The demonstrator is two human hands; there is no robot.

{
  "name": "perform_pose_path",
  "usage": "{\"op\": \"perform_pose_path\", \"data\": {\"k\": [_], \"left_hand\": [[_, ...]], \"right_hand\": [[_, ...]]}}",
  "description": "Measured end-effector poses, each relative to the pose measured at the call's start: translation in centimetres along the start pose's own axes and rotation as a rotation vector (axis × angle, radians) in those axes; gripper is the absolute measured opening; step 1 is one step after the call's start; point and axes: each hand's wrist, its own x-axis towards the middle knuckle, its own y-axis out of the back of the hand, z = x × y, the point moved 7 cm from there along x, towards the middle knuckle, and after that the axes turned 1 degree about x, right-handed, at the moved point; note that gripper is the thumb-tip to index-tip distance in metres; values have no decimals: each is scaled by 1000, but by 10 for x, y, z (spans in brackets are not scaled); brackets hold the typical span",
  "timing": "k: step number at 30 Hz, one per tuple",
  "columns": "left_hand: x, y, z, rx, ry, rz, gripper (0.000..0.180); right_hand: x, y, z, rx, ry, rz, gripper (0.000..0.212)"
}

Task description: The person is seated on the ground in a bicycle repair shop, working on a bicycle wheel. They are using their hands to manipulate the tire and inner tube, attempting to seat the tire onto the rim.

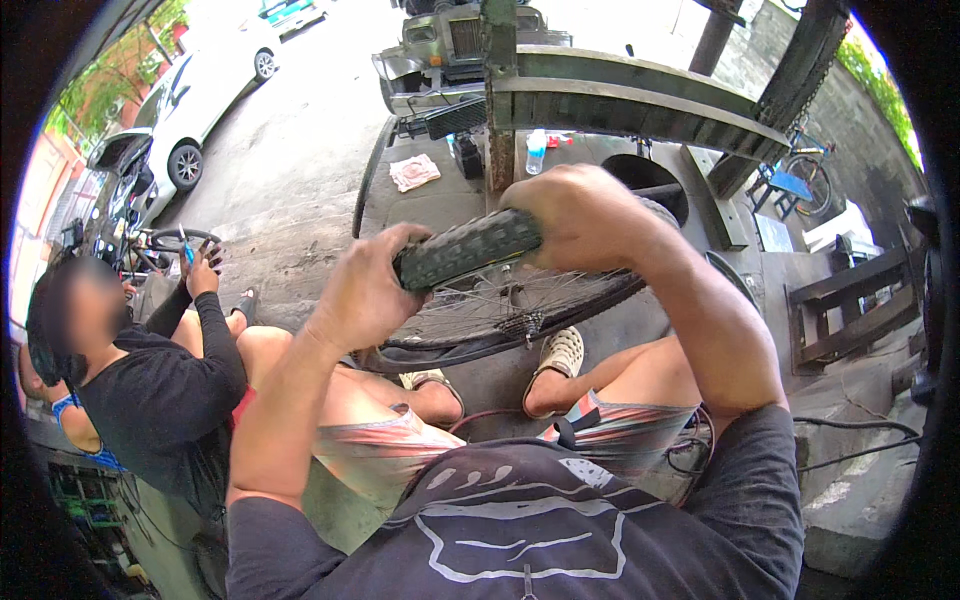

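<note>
I hold a bicycle wheel in front of my shins, its spokes and rear cog cluster [520, 326] showing below my hands. My left hand [372, 284] is closed round the near top of the knobby black tyre [472, 250]. My right hand [582, 218] grips the same tyre further right, its fingers wrapped over the tread. Between the two hands a short stretch of tread faces up, with a thin yellow line along its lower side. Whether the tyre sits fully on the rim there cannot be made out.
To my left sits a person in a black top [160, 390], holding a small blue thing [187, 250]. A wooden post [500, 130] with crossbars stands ahead, near a clear bottle [536, 150] and a cloth [414, 172]. Cables [860, 424] and a wooden frame [855, 310] lie right.
</note>
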Motion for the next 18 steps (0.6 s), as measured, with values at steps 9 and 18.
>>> {"op": "perform_pose_path", "data": {"k": [9,18], "left_hand": [[41,-41,28,43,-113,-124,58],[19,-36,-9,28,-14,-71,57]], "right_hand": [[-3,-47,5,46,-105,-105,55],[1,-38,17,33,-139,-175,38]]}}
